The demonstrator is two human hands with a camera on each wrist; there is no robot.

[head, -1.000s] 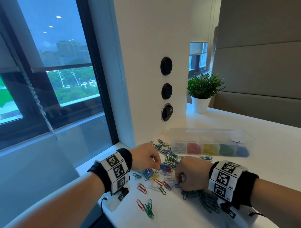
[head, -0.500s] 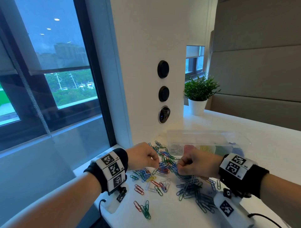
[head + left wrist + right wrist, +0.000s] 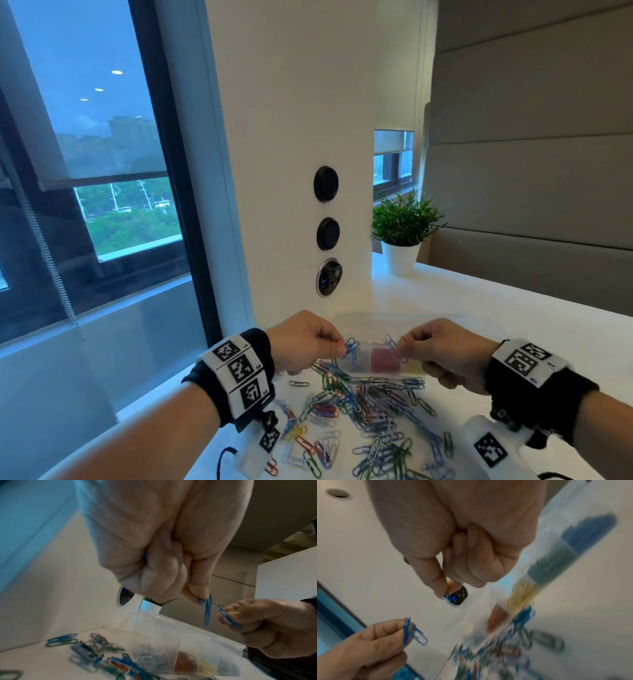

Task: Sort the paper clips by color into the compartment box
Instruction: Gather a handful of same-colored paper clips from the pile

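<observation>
A heap of mixed coloured paper clips lies on the white table in front of the clear compartment box. Its cells hold sorted white, red, yellow, green and blue clips. Both hands hover over the near side of the box, a little apart. My left hand pinches two or three linked blue clips between thumb and forefinger. My right hand pinches one blue clip the same way. In the right wrist view the left hand's blue clips hang at lower left, and the box is blurred.
A white pillar with round black sockets stands right behind the box. A potted plant sits farther back on the table. The table's left edge drops off beside my left wrist. Loose clips are scattered toward me.
Both hands have risen off the clip heap and moved forward over the box, each carrying blue clips. They have drawn slightly apart. The head view has tilted upward.
</observation>
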